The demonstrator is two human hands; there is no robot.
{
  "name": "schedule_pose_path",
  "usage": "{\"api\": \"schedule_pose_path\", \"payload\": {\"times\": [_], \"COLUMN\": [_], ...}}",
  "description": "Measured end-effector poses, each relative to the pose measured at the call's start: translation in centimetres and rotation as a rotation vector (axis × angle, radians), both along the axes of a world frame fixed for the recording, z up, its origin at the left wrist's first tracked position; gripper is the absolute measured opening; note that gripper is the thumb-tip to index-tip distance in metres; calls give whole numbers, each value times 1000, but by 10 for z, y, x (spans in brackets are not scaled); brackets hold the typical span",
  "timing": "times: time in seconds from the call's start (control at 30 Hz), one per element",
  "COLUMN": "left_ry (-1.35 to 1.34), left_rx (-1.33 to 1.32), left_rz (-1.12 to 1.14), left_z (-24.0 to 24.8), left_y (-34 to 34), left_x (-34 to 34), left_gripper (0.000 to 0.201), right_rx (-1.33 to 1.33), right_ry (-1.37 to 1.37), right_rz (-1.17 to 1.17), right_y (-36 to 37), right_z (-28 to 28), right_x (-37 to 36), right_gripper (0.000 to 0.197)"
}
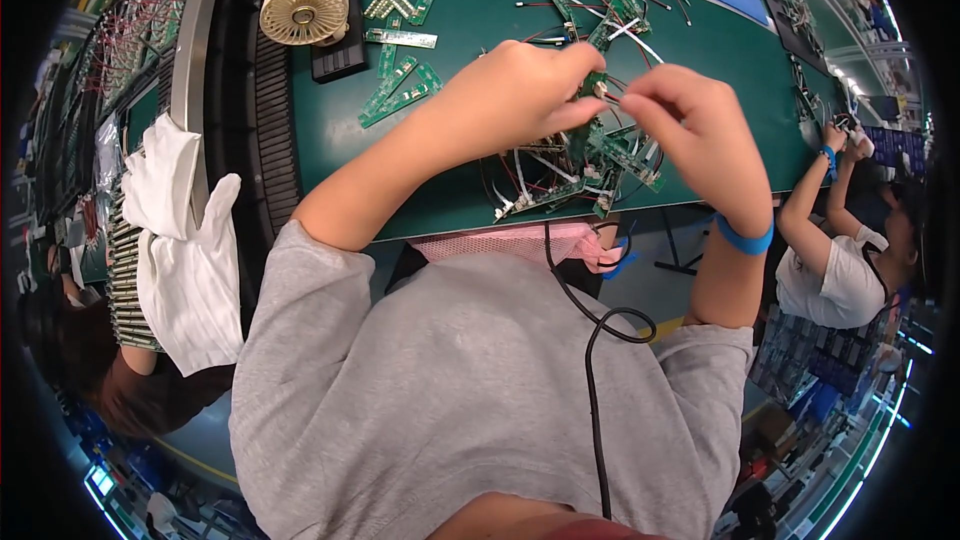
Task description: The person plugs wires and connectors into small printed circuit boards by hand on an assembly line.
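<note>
Over the green work mat (335,150), my left hand (530,85) pinches a narrow green circuit board (598,82) between thumb and fingers. Close on its right, my right hand (700,120) is closed at the fingertips on a thin wire (614,97) beside a small white connector at the board. Whether the connector is seated, I cannot tell. Beneath both hands lies a tangled heap of green circuit boards (625,155) with red, black and white wires. More wired boards (570,0) spread beyond my hands.
Several loose boards (405,90) lie left of my forearm, near a cream fan (304,10) on a black block. White gloves (185,240) hang at the left by a black ribbed rail (272,90). A black cable (590,370) runs down my front. At right, another person (840,260) works.
</note>
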State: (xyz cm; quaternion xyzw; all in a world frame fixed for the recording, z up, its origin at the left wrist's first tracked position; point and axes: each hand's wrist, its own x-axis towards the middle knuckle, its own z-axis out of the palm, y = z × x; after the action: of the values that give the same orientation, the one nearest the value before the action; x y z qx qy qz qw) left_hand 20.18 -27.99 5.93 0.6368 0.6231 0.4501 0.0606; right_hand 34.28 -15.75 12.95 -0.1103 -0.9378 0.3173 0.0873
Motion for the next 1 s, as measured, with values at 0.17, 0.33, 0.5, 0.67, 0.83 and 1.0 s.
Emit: {"api": "schedule_pose_path", "payload": {"times": [0.17, 0.33, 0.5, 0.67, 0.83, 1.0], "left_ry": [-10, -10, -43, -33, -59, -132], "left_rx": [61, 76, 73, 83, 72, 82], "left_rz": [45, 15, -90, -121, -119, -50], "left_z": [13, 22, 26, 29, 28, 31], "left_y": [-5, -10, -15, -17, -15, -16], "left_x": [-6, -7, -3, 0, -4, -5], "left_gripper": [27, 27, 29, 29, 27, 25], "right_rx": [114, -53, -349, -596, -1089, -601], "right_ry": [-301, -327, -65, 84, 168, 449], "right_rz": [-231, -281, -244, -85, -142, -359], "right_y": [28, 21, 26, 20, 13, 4], "right_z": [-9, -35, -61, -59, -56, -77], "right_x": [25, 23, 9, -3, -8, -10], "right_gripper": [31, 36, 31, 27, 27, 25]}}
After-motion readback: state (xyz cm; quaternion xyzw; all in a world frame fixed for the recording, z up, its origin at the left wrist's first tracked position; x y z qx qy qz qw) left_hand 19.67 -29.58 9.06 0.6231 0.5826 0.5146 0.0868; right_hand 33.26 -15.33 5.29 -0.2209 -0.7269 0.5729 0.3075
